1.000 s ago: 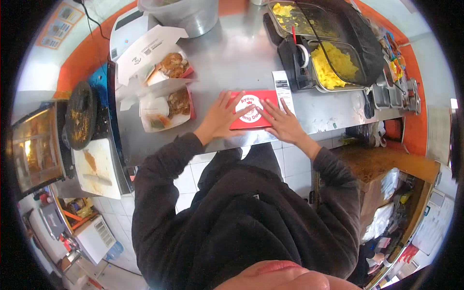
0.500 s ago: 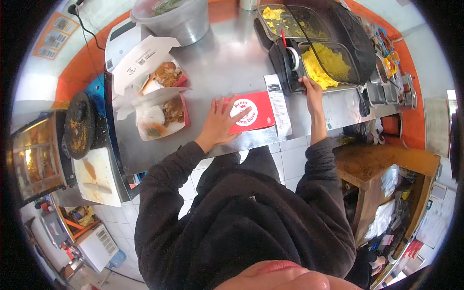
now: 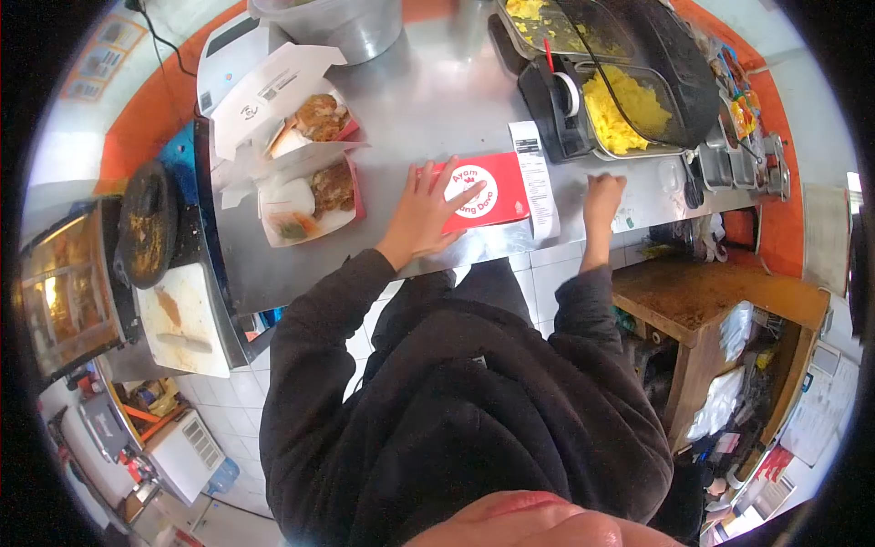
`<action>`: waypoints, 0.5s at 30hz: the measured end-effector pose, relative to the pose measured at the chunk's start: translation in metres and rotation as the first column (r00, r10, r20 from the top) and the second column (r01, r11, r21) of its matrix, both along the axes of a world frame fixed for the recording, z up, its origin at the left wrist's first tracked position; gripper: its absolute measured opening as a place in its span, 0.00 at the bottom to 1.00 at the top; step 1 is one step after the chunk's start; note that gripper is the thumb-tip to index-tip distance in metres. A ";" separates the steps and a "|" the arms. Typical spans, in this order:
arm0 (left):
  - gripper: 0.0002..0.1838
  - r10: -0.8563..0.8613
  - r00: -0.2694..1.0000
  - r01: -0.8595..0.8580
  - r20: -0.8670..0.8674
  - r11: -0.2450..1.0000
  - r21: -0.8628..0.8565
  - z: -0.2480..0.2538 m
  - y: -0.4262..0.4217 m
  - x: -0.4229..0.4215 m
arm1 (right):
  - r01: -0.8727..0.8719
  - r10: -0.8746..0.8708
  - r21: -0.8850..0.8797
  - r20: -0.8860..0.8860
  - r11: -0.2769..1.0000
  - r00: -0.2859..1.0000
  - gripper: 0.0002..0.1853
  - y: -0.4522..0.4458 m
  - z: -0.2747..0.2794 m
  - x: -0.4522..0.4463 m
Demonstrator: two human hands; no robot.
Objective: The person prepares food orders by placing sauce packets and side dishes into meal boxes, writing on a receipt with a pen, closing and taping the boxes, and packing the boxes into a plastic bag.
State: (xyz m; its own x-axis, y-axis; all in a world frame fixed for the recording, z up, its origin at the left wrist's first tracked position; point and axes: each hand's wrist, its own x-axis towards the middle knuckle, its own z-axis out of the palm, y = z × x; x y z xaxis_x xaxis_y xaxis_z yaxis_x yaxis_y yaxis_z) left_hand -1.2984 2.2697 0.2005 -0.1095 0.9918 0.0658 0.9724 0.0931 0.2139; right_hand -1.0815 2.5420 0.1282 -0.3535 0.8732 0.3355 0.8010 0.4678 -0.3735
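Note:
A closed red food box [image 3: 509,202] with a round white logo lies on the steel counter. My left hand [image 3: 421,211] rests on the box's left part, fingers spread across the lid. A long printed receipt [image 3: 536,182] lies along the box's right edge. My right hand [image 3: 603,196] is over the counter to the right of the receipt, fingers curled together; whatever they pinch is too small to make out. Beyond it stands a black tape dispenser [image 3: 545,114] with a white roll.
Two open boxes with fried chicken [image 3: 321,117] and rice stand at the left. Trays of yellow food [image 3: 629,109] sit at the back right, beside a plastic tub [image 3: 351,36] further left. A cutting board [image 3: 182,319] with a knife lies at far left.
My right hand has come away from the tape dispenser, toward me and a little to the right, with its fingers curled. My left hand stays on the red box.

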 end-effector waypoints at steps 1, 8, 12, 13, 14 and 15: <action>0.44 0.005 1.000 -0.005 0.000 1.000 0.005 0.000 0.003 -0.003 | 0.012 -0.029 -0.143 -0.117 0.990 0.993 0.07 -0.011 0.008 0.004; 0.47 0.023 0.999 -0.023 -0.024 0.999 -0.024 0.001 0.003 0.000 | -0.523 -0.204 -0.703 -0.671 0.482 0.713 0.16 -0.182 0.077 -0.048; 0.48 0.012 0.998 -0.015 -0.056 0.999 -0.049 0.002 0.005 -0.002 | -0.510 -0.206 -0.603 -0.746 0.614 0.633 0.23 -0.206 0.035 -0.061; 0.48 0.008 0.999 -0.011 -0.052 0.999 -0.051 0.004 0.004 -0.002 | -0.461 -0.151 -0.613 -0.690 0.641 0.708 0.22 -0.202 0.023 -0.056; 0.48 0.002 0.999 -0.005 -0.050 0.999 -0.052 0.004 0.003 -0.002 | -0.560 0.161 -0.364 -0.716 0.745 0.680 0.21 -0.193 0.011 -0.053; 0.49 0.005 0.999 -0.007 -0.039 0.999 -0.044 0.003 0.002 -0.002 | -0.655 0.463 -0.086 -0.640 0.750 0.614 0.20 -0.181 0.000 -0.051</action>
State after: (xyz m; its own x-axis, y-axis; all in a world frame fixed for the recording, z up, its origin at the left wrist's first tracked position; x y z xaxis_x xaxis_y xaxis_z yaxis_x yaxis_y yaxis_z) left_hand -1.3006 2.2718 0.2034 -0.1134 0.9932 0.0264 0.9793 0.1073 0.1718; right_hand -1.1326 2.3614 0.1280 -0.6417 0.6500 0.4071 0.0206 0.5452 -0.8381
